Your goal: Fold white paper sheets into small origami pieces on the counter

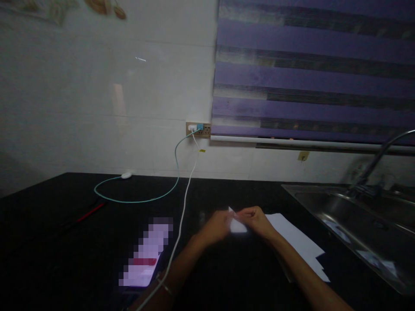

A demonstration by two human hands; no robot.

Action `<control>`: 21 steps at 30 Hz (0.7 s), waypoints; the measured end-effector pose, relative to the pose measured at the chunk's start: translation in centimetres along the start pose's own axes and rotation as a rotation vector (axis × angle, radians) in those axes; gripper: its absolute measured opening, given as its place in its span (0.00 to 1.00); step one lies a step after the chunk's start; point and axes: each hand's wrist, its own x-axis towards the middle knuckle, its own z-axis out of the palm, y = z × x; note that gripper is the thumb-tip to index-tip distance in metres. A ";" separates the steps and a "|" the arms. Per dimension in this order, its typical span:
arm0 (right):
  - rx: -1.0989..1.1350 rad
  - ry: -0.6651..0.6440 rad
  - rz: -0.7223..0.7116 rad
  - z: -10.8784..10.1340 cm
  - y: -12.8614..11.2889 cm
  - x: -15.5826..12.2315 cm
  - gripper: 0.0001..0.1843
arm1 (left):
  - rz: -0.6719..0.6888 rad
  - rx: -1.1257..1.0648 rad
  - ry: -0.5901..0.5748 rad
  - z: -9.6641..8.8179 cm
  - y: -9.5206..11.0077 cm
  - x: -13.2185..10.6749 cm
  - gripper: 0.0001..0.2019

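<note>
2 hands, left hand [218, 225] + right hand [260, 221], both pinching folded paper [238, 226] over desk [65, 259]. Imo align edges first, then crease slow. Spare sheets [300, 244] just right.

Both forearms stretch forward and angle inward; the left hand [218, 224] and right hand [257, 221] meet, fingers pinched closed together.

Dim, blurred view; glare on the wall [97, 86].
</note>
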 end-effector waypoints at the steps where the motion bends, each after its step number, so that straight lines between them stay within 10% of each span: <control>1: 0.009 -0.004 -0.004 0.1 0.1 0.0 0.18 | 0.017 0.020 0.001 0.0 0.0 0.0 0.23; 13: -0.060 -0.140 -0.100 0.1 0.0 -0.2 0.17 | 0.064 -0.174 -0.162 -0.3 -0.1 -0.3 0.22; 21: -0.147 -0.157 -0.233 0.6 -0.3 -0.5 0.17 | -0.036 -0.328 -0.030 0.3 0.0 0.2 0.27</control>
